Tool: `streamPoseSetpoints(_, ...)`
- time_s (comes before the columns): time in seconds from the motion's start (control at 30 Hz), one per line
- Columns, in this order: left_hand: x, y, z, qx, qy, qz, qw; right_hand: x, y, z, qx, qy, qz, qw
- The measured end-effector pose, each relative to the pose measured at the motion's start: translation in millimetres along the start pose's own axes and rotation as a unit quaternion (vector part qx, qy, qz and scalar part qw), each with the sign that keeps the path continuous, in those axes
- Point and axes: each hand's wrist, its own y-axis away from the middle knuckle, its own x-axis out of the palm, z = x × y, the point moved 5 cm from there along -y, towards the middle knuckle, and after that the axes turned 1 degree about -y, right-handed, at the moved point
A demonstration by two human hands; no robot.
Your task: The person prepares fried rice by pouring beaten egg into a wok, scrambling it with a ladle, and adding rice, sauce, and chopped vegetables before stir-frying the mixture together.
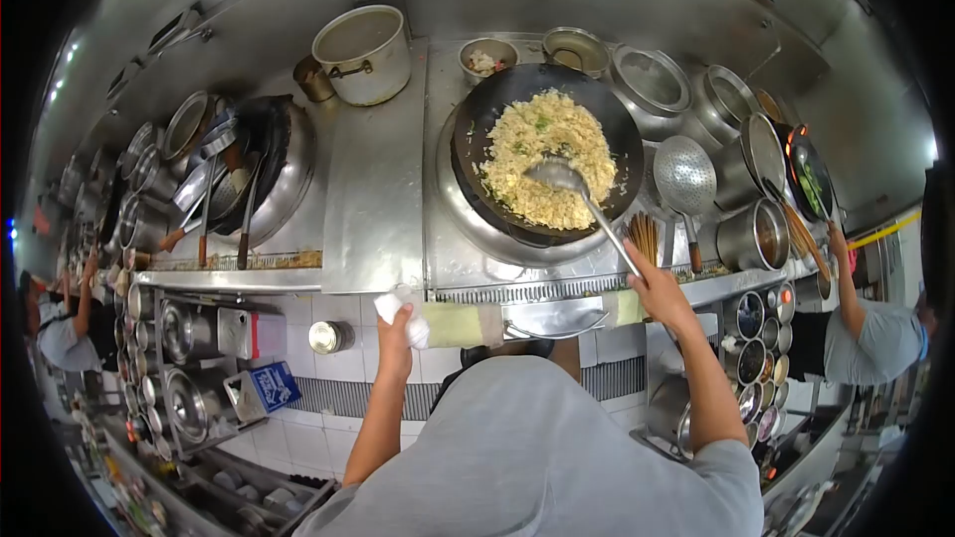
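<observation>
Fried rice (547,134) with bits of green fills the middle of a dark wok (476,104) on the range. My right hand (657,290) grips the handle of a metal ladle (557,175), whose bowl rests in the rice. At the front edge of the range, my left hand (396,334) is closed around a white cloth (412,310), left of the wok. Beside that cloth lies a yellowish towel (453,324) along the edge.
Right of the wok are a perforated skimmer (685,175), a bamboo brush (645,236) and metal pots (748,236). A large pot (370,70) stands at back left. Another person (870,338) works at right by a second wok (811,174).
</observation>
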Motion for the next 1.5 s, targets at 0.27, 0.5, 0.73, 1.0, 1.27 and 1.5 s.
streamPoseSetpoints(0.27,23.7,-8.6,2.0,-0.057,0.049,0.065,0.995,27.6,-98.9,25.3,0.290,-0.516,0.059,0.804)
streamPoseSetpoints(0.5,8.3,6.5,12.5,-0.053,0.057,0.020,0.997,-41.3,-213.3,46.3,-0.188,0.033,-0.346,0.919)
streamPoseSetpoints(0.73,-8.8,25.3,27.2,-0.068,0.056,-0.014,0.996,-100.1,-154.2,150.0,-0.109,-0.529,-0.323,0.777)
streamPoseSetpoints(1.0,-14.4,14.9,21.2,-0.054,0.056,-0.008,0.997,-84.6,-196.5,104.3,-0.036,-0.597,-0.346,0.723)
streamPoseSetpoints(1.27,-9.4,9.7,3.6,-0.040,0.082,-0.004,0.996,-70.9,-230.0,104.3,-0.054,-0.625,-0.302,0.718)
streamPoseSetpoints(1.5,-11.3,21.2,5.2,-0.062,0.098,0.006,0.993,-61.0,-223.1,105.6,0.021,-0.622,-0.261,0.738)
